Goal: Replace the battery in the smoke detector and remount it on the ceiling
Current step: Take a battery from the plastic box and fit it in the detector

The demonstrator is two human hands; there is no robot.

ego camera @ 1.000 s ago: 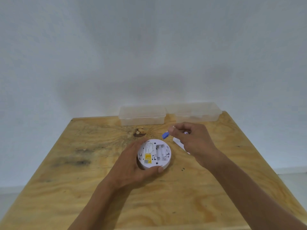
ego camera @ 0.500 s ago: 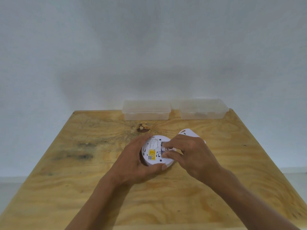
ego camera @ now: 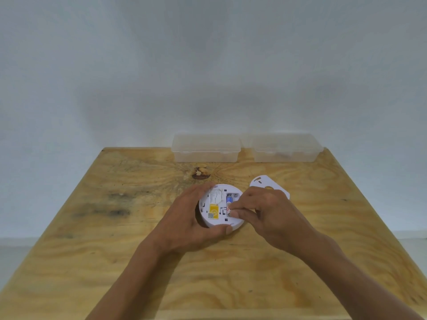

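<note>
A round white smoke detector [ego camera: 216, 205] lies back side up on the wooden table [ego camera: 115, 227], showing a yellow label and its battery bay. My left hand [ego camera: 187, 222] wraps its left and near rim, thumb at the front edge. A blue battery [ego camera: 229, 200] lies in the bay, and the fingertips of my right hand [ego camera: 265, 213] press on its near end. The white mounting plate [ego camera: 263, 182] lies flat just behind my right hand, partly hidden by it.
Two clear plastic boxes [ego camera: 205, 147] [ego camera: 286, 147] with lids on stand side by side at the table's far edge against a plain white wall. A dark knot [ego camera: 200, 173] marks the wood just behind the detector.
My right hand carried the blue battery from above the mounting plate leftward onto the detector and set it into the bay. My left hand kept its hold on the detector.
</note>
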